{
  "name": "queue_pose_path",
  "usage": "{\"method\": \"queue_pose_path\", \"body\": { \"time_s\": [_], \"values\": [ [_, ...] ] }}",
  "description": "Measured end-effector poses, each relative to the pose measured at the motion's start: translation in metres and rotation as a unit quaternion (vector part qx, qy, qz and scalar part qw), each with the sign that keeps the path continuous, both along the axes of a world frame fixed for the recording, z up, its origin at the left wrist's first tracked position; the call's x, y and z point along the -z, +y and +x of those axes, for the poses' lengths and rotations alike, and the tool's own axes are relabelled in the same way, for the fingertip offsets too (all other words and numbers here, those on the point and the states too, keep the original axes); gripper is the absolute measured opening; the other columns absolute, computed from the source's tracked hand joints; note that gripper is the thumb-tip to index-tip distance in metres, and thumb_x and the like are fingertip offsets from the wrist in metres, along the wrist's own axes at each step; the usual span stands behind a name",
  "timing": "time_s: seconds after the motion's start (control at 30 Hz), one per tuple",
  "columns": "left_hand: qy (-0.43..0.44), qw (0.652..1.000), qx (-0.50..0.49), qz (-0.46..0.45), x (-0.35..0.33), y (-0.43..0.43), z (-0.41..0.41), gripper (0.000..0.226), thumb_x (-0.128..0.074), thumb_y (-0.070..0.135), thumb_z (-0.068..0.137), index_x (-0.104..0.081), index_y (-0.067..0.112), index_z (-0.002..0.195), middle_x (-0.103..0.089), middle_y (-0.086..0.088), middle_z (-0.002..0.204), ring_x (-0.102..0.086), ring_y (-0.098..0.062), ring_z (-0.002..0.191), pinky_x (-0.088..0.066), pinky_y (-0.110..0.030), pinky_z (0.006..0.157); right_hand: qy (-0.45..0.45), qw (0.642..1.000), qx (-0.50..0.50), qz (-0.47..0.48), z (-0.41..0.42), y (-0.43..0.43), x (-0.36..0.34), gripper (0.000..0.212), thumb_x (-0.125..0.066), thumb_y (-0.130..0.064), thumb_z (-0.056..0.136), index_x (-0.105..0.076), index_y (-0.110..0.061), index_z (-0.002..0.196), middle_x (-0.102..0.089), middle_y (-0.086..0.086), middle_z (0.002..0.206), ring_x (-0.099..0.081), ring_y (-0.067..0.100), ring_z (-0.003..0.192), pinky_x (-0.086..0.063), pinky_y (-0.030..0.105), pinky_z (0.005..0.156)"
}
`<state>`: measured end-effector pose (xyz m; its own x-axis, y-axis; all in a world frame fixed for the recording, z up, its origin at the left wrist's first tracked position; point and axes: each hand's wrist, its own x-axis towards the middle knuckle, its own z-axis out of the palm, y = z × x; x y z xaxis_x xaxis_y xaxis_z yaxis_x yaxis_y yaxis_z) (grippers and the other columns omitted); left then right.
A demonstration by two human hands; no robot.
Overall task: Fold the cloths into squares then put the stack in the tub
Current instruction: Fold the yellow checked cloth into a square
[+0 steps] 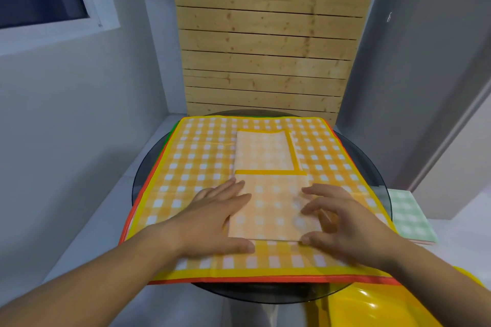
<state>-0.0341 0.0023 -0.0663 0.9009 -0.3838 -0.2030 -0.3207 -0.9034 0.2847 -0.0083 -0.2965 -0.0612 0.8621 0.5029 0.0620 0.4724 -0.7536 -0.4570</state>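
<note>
The left hand (212,218) is pressing flat, fingers straight, pinning the half-folded cloth (273,204), while the right hand (345,220), grip curled, is pinching its near corner, likely for folding.

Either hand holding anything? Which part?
Right hand pinches the folded cloth at its near right corner; left hand only presses flat on its left edge.

The left hand (212,218) is pressing flat on the folded cloth (273,207) at its left edge; the right hand (342,220) is touching its right edge.
</note>
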Motion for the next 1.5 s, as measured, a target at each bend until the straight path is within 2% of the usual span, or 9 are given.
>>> {"method": "queue_pose_path", "body": {
  "time_s": [0.13,0.33,0.6,0.87,1.07,1.17,1.3,1.43,1.5],
  "values": [
    [0.019,1.0,0.001,-0.005,0.001,-0.005,-0.003,0.102,-0.056,0.079,0.082,-0.003,0.041,0.161,0.012,0.02,0.166,0.018,0.002,0.15,0.007,-0.027,0.121,0.008,0.999,-0.031,-0.004,-0.002,0.007,0.008,0.035,-0.078,-0.06,0.068,-0.063,-0.042,0.093,-0.048,-0.029,0.135,-0.035,-0.008,0.131,-0.035,0.019,0.107],
    [0.017,1.0,-0.003,-0.003,0.0,-0.004,-0.003,0.102,-0.054,0.081,0.082,-0.004,0.041,0.16,0.009,0.021,0.167,0.013,0.001,0.151,0.003,-0.026,0.12,-0.034,0.998,-0.047,-0.014,0.001,0.006,0.014,0.037,-0.067,-0.066,0.075,-0.064,-0.04,0.101,-0.053,-0.028,0.134,-0.036,-0.009,0.133,-0.039,0.023,0.107],
    [0.022,0.999,-0.019,-0.019,-0.004,-0.003,-0.003,0.105,-0.06,0.081,0.077,-0.007,0.042,0.16,0.0,0.021,0.167,0.006,-0.003,0.153,-0.003,-0.028,0.122,-0.188,0.974,-0.114,-0.054,-0.004,0.007,0.007,0.036,-0.047,-0.051,0.096,-0.072,-0.027,0.104,-0.07,-0.013,0.115,-0.062,0.005,0.111,-0.054,0.025,0.089],
    [0.026,0.995,-0.041,-0.09,-0.015,0.006,0.003,0.127,-0.077,0.082,0.056,-0.003,0.052,0.156,0.001,0.028,0.164,0.008,-0.001,0.151,-0.006,-0.03,0.124,-0.198,0.975,-0.068,0.079,-0.002,0.009,-0.01,0.03,-0.048,-0.04,0.1,-0.071,-0.024,0.11,-0.07,-0.016,0.109,-0.062,0.0,0.101,-0.051,0.018,0.087],
    [0.06,0.974,-0.078,-0.206,-0.014,0.008,0.005,0.124,-0.078,0.083,0.053,-0.014,0.053,0.155,-0.025,0.029,0.158,-0.027,0.002,0.144,-0.028,-0.027,0.12,-0.135,0.969,-0.009,0.206,-0.003,0.017,-0.036,0.028,-0.049,-0.039,0.093,-0.073,-0.027,0.101,-0.068,-0.021,0.098,-0.063,0.006,0.098,-0.049,0.015,0.076],
    [0.067,0.951,-0.086,-0.289,-0.01,0.007,0.006,0.106,-0.076,0.083,0.059,-0.03,0.052,0.149,-0.043,0.031,0.148,-0.041,0.005,0.137,-0.037,-0.033,0.117,-0.111,0.959,0.013,0.259,0.001,0.025,-0.045,0.023,-0.052,-0.034,0.094,-0.073,-0.027,0.095,-0.069,-0.017,0.096,-0.063,0.011,0.096,-0.049,0.018,0.074],
    [0.069,0.931,-0.11,-0.342,-0.013,0.002,0.002,0.075,-0.058,0.087,0.071,-0.043,0.054,0.137,-0.055,0.039,0.131,-0.052,0.013,0.123,-0.044,-0.027,0.11,-0.073,0.941,0.048,0.326,0.016,0.038,-0.054,0.016,-0.06,-0.018,0.095,-0.074,-0.022,0.089,-0.072,-0.012,0.093,-0.064,0.009,0.092,-0.049,0.021,0.075],
    [0.072,0.909,-0.156,-0.379,-0.012,-0.002,0.006,0.049,-0.046,0.075,0.09,-0.052,0.05,0.132,-0.061,0.033,0.128,-0.057,0.01,0.119,-0.045,-0.022,0.101,-0.03,0.918,0.127,0.374,0.034,0.047,-0.049,0.01,-0.066,-0.028,0.091,-0.07,-0.028,0.101,-0.07,-0.014,0.095,-0.062,0.003,0.089,-0.049,0.016,0.073],
    [0.052,0.901,-0.192,-0.385,-0.015,-0.005,0.011,0.033,-0.045,0.061,0.098,-0.06,0.042,0.12,-0.068,0.03,0.114,-0.061,0.014,0.104,-0.045,-0.009,0.085,0.013,0.912,0.181,0.368,0.042,0.045,-0.038,0.034,-0.067,-0.047,0.087,-0.061,-0.034,0.119,-0.063,-0.014,0.1,-0.059,0.007,0.099,-0.051,0.024,0.085]
  ]
}}
